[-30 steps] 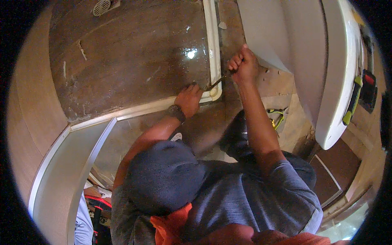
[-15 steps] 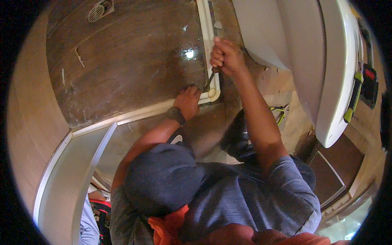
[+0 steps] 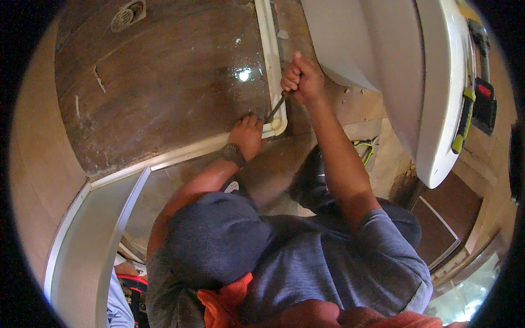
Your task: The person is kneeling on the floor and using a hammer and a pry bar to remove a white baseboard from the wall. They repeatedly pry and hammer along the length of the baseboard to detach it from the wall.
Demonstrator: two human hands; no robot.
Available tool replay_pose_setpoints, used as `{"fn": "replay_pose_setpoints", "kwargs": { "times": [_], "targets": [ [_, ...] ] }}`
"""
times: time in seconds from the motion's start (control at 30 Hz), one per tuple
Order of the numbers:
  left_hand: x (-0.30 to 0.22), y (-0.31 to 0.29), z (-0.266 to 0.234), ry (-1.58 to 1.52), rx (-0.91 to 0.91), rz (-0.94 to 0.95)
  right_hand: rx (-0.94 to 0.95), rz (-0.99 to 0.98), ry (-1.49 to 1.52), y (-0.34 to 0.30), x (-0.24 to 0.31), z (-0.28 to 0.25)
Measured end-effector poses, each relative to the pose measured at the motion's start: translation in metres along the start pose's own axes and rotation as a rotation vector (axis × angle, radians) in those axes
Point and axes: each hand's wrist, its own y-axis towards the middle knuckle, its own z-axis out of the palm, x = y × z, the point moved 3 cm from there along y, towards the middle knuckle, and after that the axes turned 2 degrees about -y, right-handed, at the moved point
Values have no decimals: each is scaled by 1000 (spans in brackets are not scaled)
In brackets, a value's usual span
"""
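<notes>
My right hand (image 3: 303,79) is closed in a fist around the handle of a thin, dark, straight-shafted hand tool (image 3: 276,106). The handle is mostly hidden, so its exact kind is unclear. Its shaft slants down to the left, and the tip sits at the inner edge of a pale strip frame (image 3: 201,145), beside its rounded corner piece (image 3: 278,127). Close to that tip, my left hand (image 3: 246,135) rests on the strip just left of the corner, fingers extended over the inner edge and holding nothing visible. A dark band circles the left wrist.
Brown wet floor (image 3: 164,87) with a round drain grate (image 3: 128,16) lies inside the frame. A framed translucent panel (image 3: 101,213) stands at left. Green-handled pliers (image 3: 367,148) lie right of my forearm. Tools, including a green-and-black handled one (image 3: 464,120), rest on a white bathroom fixture (image 3: 437,98).
The view has shifted slightly. My right hand has moved a little rightward relative to the corner, so the tool leans over more. My left hand stays by the corner.
</notes>
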Motion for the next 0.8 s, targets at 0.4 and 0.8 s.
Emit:
{"fn": "replay_pose_setpoints", "kwargs": {
  "times": [0.4,0.8],
  "targets": [
    [0,-2,-1,-111,-49,-41,-88,88,-115,13,6,13],
    [0,2,0,-75,-29,-4,274,182,176,37,-19,-15]
  ]
}}
